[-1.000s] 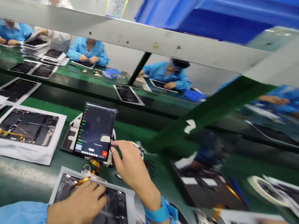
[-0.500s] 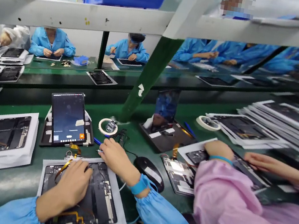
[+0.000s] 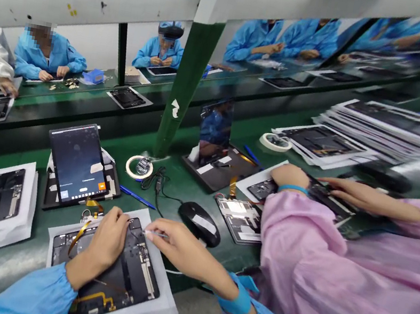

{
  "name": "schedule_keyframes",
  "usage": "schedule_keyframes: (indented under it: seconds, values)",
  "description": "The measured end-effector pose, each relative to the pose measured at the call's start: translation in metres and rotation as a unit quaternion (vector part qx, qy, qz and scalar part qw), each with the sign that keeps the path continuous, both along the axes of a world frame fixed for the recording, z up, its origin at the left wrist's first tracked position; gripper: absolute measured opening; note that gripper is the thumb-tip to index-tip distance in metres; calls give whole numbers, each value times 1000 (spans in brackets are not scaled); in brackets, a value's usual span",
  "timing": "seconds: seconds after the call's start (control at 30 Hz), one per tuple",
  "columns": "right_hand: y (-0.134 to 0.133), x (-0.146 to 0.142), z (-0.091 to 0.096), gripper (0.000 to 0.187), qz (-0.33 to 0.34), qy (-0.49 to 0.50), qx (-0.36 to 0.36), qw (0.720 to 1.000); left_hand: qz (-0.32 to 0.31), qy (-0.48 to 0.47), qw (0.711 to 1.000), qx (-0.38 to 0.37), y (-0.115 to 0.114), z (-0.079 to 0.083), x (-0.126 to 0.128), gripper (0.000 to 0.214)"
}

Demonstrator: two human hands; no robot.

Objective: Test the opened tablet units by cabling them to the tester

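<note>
Your left hand [image 3: 104, 249] lies on the open black tablet housing [image 3: 131, 281], fingers spread, gripping nothing. Your right hand [image 3: 181, 249] pinches a slim silvery pick [image 3: 155, 234] just above it. The housing, on a white paper sheet [image 3: 163, 306], likely feels stiff but fragile: hold its edges, clear of the thin amber ribbon cable [image 3: 76, 237]. Beyond it stands a lit tablet [image 3: 76, 163].

Narrow gap between right hand [image 3: 185, 253] and mouse [image 3: 199, 223], pink sleeve [image 3: 296, 264] beyond

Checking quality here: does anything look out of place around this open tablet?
An amber flex cable curls beside the left hand on the open tablet, seeming to arc up rather than lie flat.
</note>
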State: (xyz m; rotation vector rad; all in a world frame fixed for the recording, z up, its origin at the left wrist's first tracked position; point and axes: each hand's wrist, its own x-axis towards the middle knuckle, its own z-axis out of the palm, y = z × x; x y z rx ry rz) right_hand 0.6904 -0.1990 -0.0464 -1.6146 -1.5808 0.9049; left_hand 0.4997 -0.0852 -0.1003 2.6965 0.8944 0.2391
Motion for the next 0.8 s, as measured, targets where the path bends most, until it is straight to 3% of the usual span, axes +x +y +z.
schedule_keyframes:
  seconds: [0.13, 0.27, 0.43, 0.8]
  values:
    - [-18, 11, -15, 17, 17, -16, -48, 999, -1, 51, 998, 29, 6, -2, 1, 31]
    - [-21, 15, -25, 17, 33, -37, -57, 997, 5, 27, 1000, 12, 9, 1, 1, 31]
    - [-20, 15, -28, 16, 34, -23, -49, 998, 15, -23, 999, -34, 10, 4, -1, 31]
    - [-19, 18, -24, 16, 55, -13, -20, 998, 21, -31, 998, -43, 11, 4, -2, 25]
